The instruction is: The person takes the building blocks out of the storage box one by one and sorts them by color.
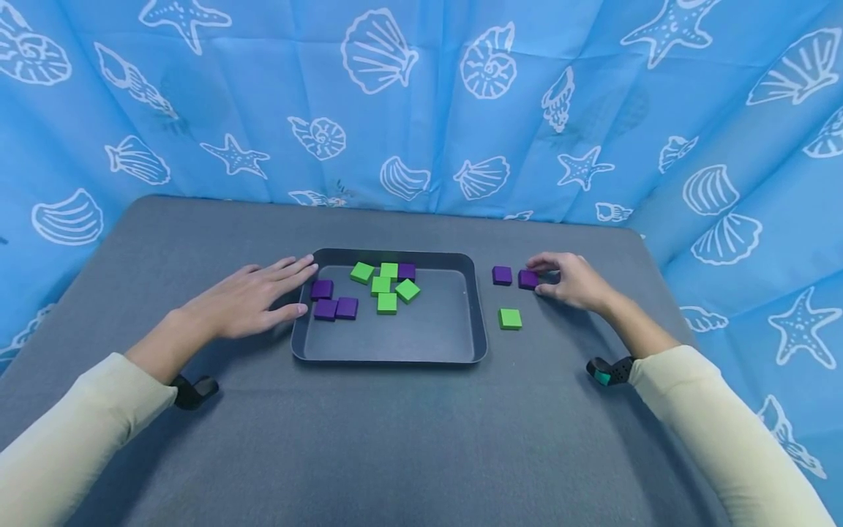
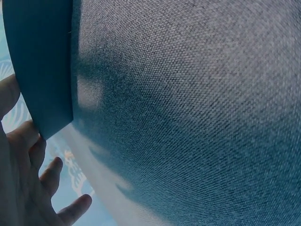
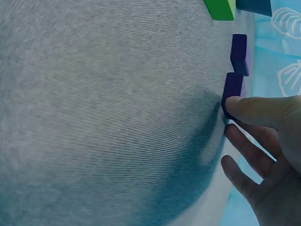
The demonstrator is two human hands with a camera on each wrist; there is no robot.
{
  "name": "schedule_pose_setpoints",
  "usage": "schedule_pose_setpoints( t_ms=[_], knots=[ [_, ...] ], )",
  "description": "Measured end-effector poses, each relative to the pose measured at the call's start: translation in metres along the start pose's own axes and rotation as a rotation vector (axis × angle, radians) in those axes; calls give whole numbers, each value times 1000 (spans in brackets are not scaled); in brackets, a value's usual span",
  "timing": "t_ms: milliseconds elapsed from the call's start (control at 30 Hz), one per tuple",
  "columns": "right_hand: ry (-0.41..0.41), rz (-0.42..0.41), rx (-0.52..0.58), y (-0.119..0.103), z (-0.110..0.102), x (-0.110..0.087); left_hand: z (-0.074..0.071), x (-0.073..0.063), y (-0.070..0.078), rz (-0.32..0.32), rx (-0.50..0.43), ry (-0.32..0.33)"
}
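Observation:
My left hand (image 1: 253,296) has its fingers straight and lies against the left rim of a dark grey tray (image 1: 402,348). In the left wrist view, thumb and fingertips touch the tray's outer wall. To the right of the tray, my right hand (image 1: 571,282) pinches a purple square block (image 1: 527,279) between thumb and fingers. The right wrist view shows the thumb on the near face of this purple block (image 3: 232,89), low at the cloth. Just left of it lies another purple block (image 1: 502,276), and a green block (image 1: 510,319) lies nearer to me.
Several green blocks (image 1: 386,304) and several purple blocks (image 1: 346,308) lie in the left and upper middle of the tray. Grey cloth (image 1: 408,439) covers the table. A blue curtain (image 1: 421,110) with white shell prints hangs behind it and down the right side.

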State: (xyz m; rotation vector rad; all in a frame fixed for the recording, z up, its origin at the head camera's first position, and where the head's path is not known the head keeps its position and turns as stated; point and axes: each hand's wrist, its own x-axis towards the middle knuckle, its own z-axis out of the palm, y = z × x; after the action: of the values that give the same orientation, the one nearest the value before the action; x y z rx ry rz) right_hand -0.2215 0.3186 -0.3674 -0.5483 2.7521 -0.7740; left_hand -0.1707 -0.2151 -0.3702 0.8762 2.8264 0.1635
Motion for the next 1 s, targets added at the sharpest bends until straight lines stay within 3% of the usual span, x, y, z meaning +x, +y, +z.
schedule_pose_setpoints(
  t_ms=[233,567,1000],
  knots=[
    [4,-46,-7,-17,-7,9,-1,-1,1,-4,-1,-1],
    [1,-142,36,-66,-10,26,-1,1,3,6,10,-4],
    [-182,-183,60,-128,23,44,-8,2,4,1,53,-11]
  ],
)
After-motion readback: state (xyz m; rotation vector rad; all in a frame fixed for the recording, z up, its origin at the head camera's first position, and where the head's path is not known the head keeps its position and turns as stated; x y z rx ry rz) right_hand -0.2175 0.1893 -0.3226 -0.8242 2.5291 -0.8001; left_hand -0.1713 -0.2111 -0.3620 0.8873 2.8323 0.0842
